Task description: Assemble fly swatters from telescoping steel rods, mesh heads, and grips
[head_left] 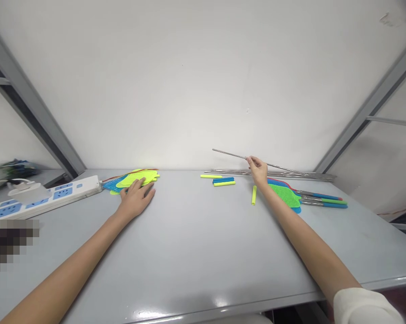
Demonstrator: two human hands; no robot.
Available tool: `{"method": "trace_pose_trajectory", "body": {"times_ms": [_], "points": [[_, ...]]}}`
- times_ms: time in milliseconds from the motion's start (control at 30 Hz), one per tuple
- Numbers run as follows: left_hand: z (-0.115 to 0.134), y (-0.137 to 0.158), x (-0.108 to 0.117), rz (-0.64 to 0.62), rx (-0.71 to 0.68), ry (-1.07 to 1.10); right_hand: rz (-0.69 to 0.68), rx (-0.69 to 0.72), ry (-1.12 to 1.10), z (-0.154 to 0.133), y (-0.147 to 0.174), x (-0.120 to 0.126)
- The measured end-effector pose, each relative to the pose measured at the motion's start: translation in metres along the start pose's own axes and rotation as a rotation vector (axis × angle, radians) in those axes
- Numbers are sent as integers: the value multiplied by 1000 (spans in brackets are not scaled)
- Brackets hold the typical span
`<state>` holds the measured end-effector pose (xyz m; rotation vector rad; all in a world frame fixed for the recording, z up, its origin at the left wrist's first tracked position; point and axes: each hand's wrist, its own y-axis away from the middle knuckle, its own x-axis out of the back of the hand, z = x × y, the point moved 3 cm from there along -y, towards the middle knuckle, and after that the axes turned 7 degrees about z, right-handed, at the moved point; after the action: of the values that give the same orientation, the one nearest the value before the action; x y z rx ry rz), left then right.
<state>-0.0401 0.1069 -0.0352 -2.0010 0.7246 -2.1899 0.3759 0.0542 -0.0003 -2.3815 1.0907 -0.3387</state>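
My left hand (136, 198) lies with its fingers spread on a small pile of fly swatter heads at the left. A yellow head (135, 178) is on top, with a blue head (112, 183) partly under it. At the right, my right hand (258, 170) pinches a thin metal rod (228, 153) between thumb and fingers. The rod slants, its left end raised off the table. Beneath it, more metal rods (304, 175) lie in a bundle along the wall. Short handle tubes, yellow (254, 195) and blue (223, 180), rest near my right hand.
Several assembled fly swatters with a green head (286, 196) uppermost lie beside my right forearm, handles pointing right. A white power strip (78, 186) with a plugged-in adapter (29, 192) runs along the left of the grey table (189, 252). Behind stands a white wall (176, 90) between metal posts.
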Motion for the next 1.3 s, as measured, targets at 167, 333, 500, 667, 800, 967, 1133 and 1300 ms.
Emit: {"method": "trace_pose_trajectory", "body": {"times_ms": [167,333,500,667,800,967,1133,1300], "points": [[-1,0,0,-2,-2,-1,-17,25,-21,4,5,1],[-1,0,0,-11,12,6,-7,44,-80,-4,-1,2],[-1,0,-1,-11,8,10,75,106,-187,-37,-17,10],[-2,0,-2,-4,7,24,98,298,-260,-91,-23,25],[-2,0,0,13,9,47,75,403,-197,-132,-18,38],[29,9,26,271,-71,142,-5,460,-193,-170,-7,56],[146,42,48,186,-605,396,-77,461,-178,-190,5,62],[269,63,40,2,-1033,553,-110,464,-187,-198,13,58]]}}
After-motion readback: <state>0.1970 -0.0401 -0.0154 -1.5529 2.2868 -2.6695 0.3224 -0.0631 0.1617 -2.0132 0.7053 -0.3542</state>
